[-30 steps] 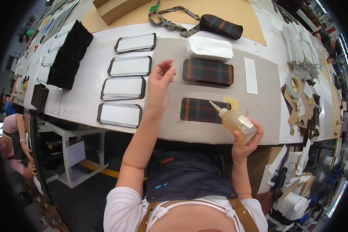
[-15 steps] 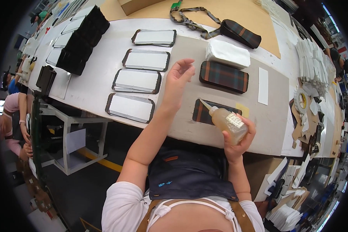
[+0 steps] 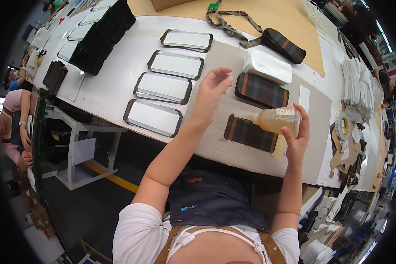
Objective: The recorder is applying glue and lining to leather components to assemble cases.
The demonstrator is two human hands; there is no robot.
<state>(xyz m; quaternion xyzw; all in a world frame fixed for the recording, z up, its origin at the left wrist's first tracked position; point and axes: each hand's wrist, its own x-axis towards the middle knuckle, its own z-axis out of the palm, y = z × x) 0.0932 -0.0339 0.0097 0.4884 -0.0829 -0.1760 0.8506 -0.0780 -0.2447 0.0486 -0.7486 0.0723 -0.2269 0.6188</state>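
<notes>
From my remote post, I see the right hand (image 3: 299,143) wrapped around a translucent squeeze bottle (image 3: 275,120) with amber liquid, the thumb on its near side. The bottle is almost level in the air, and its thin nozzle (image 3: 246,115) points left, above the far edge of the near plaid panel (image 3: 248,134). I think this grip at the rear end leaves the nozzle free. Whether the hand squeezes, I cannot tell.

The left hand (image 3: 212,96) is apart from the right, above the grey board (image 3: 303,169). Its fingers are loosely curled, and I see nothing in it; perhaps it is held aside so that the near panel remains uncovered.

The far plaid panel (image 3: 262,90) lies just on the near side of a white stack (image 3: 267,67). At left, four dark-edged white panels (image 3: 154,116) lie in a column, slightly apart, maybe so that each can be reached separately.
</notes>
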